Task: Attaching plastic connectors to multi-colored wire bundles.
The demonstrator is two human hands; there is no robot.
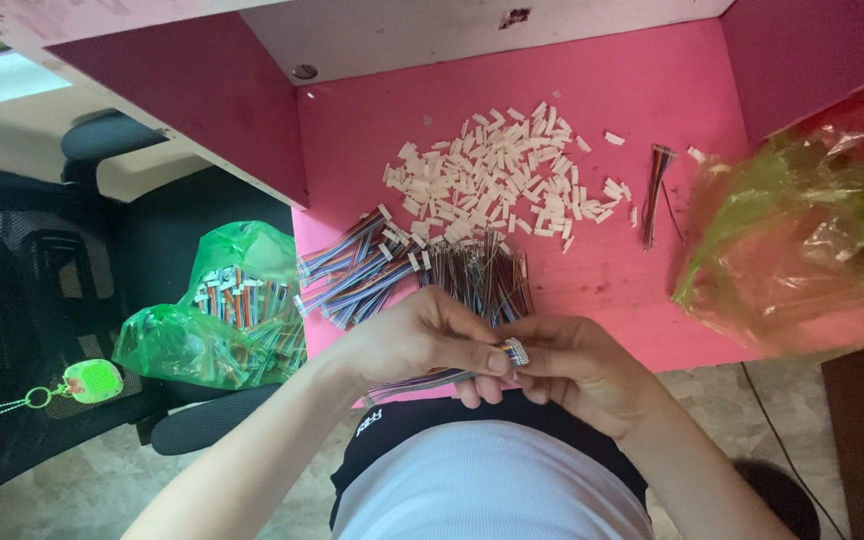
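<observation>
My left hand [422, 335] and my right hand [572, 365] meet at the near edge of the pink desk [612, 280]. Between their fingertips they pinch a small white connector [517, 351] at the end of a multicoloured ribbon of wires [417, 383] that trails left under my left hand. Just beyond my hands lie bundles of coloured wire leads [407, 272]. Farther back a heap of small white plastic connector housings [497, 180] is spread over the desk.
A green plastic bag [217, 320] holding finished wire assemblies rests on a black chair at left, with a green keychain [92, 381] near it. A crumpled green bag [802, 240] lies at right. One loose wire bundle [657, 190] lies beside the heap.
</observation>
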